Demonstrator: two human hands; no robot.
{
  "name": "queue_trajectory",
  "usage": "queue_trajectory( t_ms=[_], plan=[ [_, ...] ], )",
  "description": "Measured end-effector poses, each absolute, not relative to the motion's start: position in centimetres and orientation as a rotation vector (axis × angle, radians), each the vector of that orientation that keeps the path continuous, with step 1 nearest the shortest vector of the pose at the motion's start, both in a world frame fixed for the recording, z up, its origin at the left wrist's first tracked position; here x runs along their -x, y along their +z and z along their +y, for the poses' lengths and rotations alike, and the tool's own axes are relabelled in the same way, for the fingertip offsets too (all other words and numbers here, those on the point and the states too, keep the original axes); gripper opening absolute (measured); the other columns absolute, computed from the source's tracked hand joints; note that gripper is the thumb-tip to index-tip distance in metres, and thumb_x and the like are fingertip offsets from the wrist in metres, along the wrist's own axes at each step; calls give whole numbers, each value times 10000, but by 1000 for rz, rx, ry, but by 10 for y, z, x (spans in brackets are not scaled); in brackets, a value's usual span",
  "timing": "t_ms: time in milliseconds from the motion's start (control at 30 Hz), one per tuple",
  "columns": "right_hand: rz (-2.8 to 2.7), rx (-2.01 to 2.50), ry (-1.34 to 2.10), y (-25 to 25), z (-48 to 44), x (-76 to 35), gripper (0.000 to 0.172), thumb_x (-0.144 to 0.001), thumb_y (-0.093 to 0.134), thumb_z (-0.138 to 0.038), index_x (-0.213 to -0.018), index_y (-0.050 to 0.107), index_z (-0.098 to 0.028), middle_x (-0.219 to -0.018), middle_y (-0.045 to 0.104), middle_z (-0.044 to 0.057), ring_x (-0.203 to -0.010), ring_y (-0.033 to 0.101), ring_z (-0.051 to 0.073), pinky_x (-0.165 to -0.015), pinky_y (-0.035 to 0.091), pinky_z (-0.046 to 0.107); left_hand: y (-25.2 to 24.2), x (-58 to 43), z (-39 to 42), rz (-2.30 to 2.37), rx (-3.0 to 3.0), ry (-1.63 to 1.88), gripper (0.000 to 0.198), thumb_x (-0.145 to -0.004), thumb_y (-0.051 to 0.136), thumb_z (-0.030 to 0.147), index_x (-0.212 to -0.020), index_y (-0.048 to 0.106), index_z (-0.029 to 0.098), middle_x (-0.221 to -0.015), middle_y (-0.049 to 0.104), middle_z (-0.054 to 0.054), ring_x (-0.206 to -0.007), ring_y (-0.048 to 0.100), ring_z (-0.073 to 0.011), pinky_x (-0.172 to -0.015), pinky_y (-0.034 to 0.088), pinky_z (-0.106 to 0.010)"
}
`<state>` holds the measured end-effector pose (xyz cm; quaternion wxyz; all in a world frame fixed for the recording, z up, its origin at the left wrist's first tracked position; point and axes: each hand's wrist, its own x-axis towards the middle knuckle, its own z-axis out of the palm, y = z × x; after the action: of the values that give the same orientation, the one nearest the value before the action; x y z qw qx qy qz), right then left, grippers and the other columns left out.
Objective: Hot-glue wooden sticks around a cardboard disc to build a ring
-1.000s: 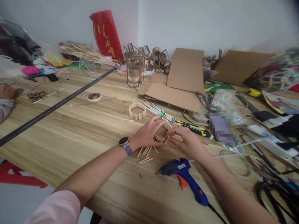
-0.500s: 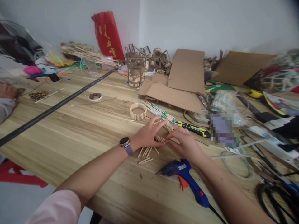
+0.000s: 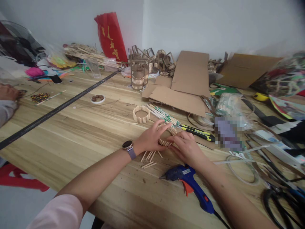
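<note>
Stick ring, red bag, gold characters

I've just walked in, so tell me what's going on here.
A person's left hand holds a ring of short sticks on the table, the right hand at its near right edge; whether it pinches a stick is hidden. Another ring stands farther back, to the left. Loose sticks and a glue gun lie nearer the person.
</note>
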<state>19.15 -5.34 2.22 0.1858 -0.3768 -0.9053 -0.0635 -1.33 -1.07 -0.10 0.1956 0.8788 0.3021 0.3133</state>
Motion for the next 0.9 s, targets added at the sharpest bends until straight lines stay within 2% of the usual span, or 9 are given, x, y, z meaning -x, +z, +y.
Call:
queue_trajectory(
  t_ms=[167,400,900],
  plan=[
    [-2545,1015,-239,24,-55,-190,177,-935,497,-183,-1023,650,-170,-839,660,83,-844,538,229,-732,333,335,-1,13,-12,849,-2469,880,1010,-680,801,328,-1481,186,290,-1470,248,-159,-1355,341,-363,-1063,399,-525],
    [-2557,967,-309,28,-57,-188,155,-945,498,-169,-998,644,-170,-828,669,73,-843,543,217,-722,323,327,3,14,-13,856,-2468,864,953,-697,785,330,-1468,231,246,-1454,259,-174,-1351,349,-355,-1070,402,-505],
    [-2521,900,-381,23,-54,-189,170,-950,469,-165,-1021,623,-169,-842,679,85,-869,552,220,-758,355,343,-2,13,-11,797,-2497,903,1014,-673,816,330,-1475,199,268,-1436,274,-171,-1351,341,-356,-1071,389,-529]
  ],
)
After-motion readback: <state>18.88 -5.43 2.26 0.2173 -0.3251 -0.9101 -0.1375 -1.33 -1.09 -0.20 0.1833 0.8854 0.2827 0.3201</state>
